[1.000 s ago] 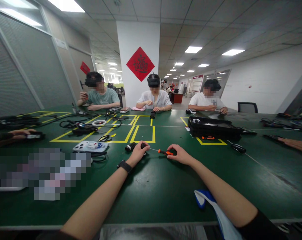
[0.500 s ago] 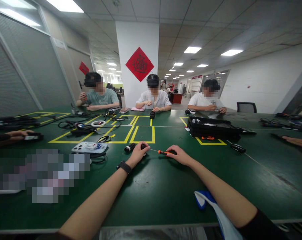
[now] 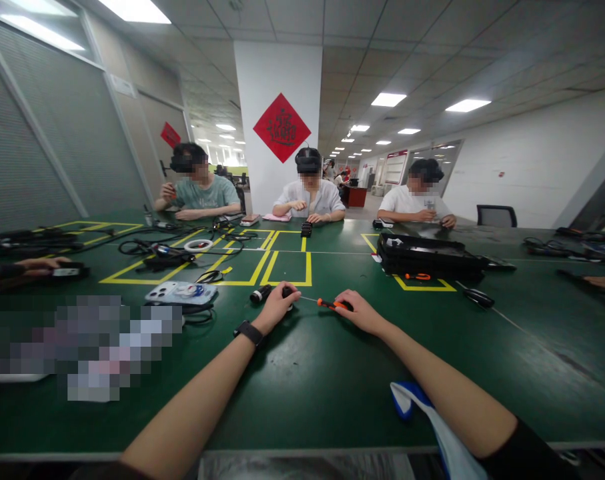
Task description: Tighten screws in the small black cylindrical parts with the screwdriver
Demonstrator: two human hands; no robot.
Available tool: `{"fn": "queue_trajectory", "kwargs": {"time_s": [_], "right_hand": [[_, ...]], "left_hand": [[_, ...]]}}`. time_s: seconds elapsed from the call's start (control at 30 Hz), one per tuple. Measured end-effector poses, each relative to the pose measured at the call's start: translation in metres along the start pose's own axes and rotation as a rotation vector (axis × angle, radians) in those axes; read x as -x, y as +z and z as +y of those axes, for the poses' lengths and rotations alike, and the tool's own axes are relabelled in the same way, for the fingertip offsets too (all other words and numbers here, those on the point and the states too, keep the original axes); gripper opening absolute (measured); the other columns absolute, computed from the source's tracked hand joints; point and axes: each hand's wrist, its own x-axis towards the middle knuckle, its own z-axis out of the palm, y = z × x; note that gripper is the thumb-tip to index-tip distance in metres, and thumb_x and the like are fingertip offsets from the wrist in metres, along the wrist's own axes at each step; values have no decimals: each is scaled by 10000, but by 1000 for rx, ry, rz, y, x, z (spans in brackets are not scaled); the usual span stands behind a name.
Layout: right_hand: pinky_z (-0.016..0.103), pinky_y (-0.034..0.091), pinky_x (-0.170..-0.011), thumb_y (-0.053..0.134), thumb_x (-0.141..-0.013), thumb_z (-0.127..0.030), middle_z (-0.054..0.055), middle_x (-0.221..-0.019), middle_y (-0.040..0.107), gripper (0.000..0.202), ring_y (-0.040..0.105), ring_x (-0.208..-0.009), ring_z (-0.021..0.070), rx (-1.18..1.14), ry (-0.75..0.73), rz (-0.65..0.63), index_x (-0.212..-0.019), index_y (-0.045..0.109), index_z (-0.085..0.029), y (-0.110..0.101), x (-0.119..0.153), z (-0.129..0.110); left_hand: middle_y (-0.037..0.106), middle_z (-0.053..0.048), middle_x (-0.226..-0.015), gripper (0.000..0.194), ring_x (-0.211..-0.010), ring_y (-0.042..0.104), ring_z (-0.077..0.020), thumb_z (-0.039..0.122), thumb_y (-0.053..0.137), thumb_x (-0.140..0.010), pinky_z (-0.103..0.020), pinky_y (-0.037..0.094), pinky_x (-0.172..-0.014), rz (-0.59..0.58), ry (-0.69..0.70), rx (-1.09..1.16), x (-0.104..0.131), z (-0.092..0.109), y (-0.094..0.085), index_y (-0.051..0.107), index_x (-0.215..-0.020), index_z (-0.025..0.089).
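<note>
My right hand (image 3: 361, 311) is closed on the orange-and-black handle of a screwdriver (image 3: 327, 304) just above the green table. The thin metal shaft points left, and its tip reaches the fingers of my left hand (image 3: 276, 307). That hand, with a dark watch on its wrist, grips a small dark part (image 3: 287, 292) mostly covered by the fingers; its kind cannot be made out. Just left of these fingers lies a black cylinder (image 3: 260, 294) with a light band.
A phone (image 3: 181, 292) lies to the left. Behind it are cables and a white ring (image 3: 198, 245). On the right stand a black tray (image 3: 429, 257), an orange-handled tool (image 3: 418, 277) and a black-handled tool (image 3: 477, 297). A blue-and-white strap (image 3: 422, 400) hangs over the near edge. Several people sit around the table.
My right-hand fingers have shifted around the screwdriver handle, and more of the handle now shows. My left hand keeps its place. The view has turned very slightly.
</note>
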Motion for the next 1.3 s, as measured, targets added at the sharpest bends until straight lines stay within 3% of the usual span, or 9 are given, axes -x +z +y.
{"fn": "queue_trajectory", "kwargs": {"time_s": [0.2, 0.37, 0.5, 0.73, 0.97, 1.2, 1.3], "right_hand": [[327, 402, -794, 615, -709, -312, 52, -967, 533, 321, 492, -881, 177, 8, 37, 34, -986, 528, -175, 3, 0, -9], [343, 380, -861, 554, -766, -304, 82, -1034, 522, 380, 479, -960, 189, 11, 5, -17, -1120, 496, -177, -2, 2, -14], [338, 384, -854, 488, -805, -245, 75, -1001, 535, 303, 490, -940, 178, 10, -9, 0, -1098, 522, -178, -4, 1, -12], [328, 407, -811, 609, -701, -188, 55, -983, 532, 382, 510, -890, 169, -38, -17, 73, -1073, 523, -193, 0, -1, -14], [349, 401, -825, 509, -788, -226, 45, -928, 592, 283, 533, -886, 167, -60, 61, 42, -1070, 525, -205, -4, 0, -11], [346, 414, -832, 632, -668, -181, 39, -952, 587, 396, 548, -888, 168, -103, 10, 80, -1051, 530, -195, -2, -1, -9], [342, 425, -840, 622, -694, -214, 54, -1012, 578, 395, 554, -917, 167, -172, 21, 30, -1074, 514, -193, -2, -1, -11]], "left_hand": [[591, -8, -713, 317, -663, 534, -131, 450, 559, -675, -254, 418, -626, 21, -15, 24, 2, 3, 0, 553, -825, 171], [591, -13, -726, 298, -659, 532, -129, 433, 546, -689, -244, 413, -597, 5, -5, 25, 1, 1, 0, 543, -834, 173], [588, -13, -730, 286, -660, 531, -127, 429, 543, -691, -241, 409, -593, -6, 1, 26, 0, -1, 0, 538, -821, 174], [585, -6, -718, 278, -666, 535, -131, 415, 556, -678, -249, 414, -614, 5, -4, 33, 0, 0, 1, 538, -816, 174], [585, -14, -733, 286, -676, 535, -136, 418, 562, -670, -255, 419, -622, 12, -28, 38, 2, 4, 1, 546, -817, 173], [589, -7, -707, 319, -658, 536, -133, 458, 543, -681, -259, 416, -625, 18, -25, 14, 2, 6, 1, 546, -827, 174], [589, -7, -717, 306, -671, 539, -135, 449, 541, -688, -260, 415, -630, 10, -5, 1, 1, 3, 1, 544, -831, 178]]}}
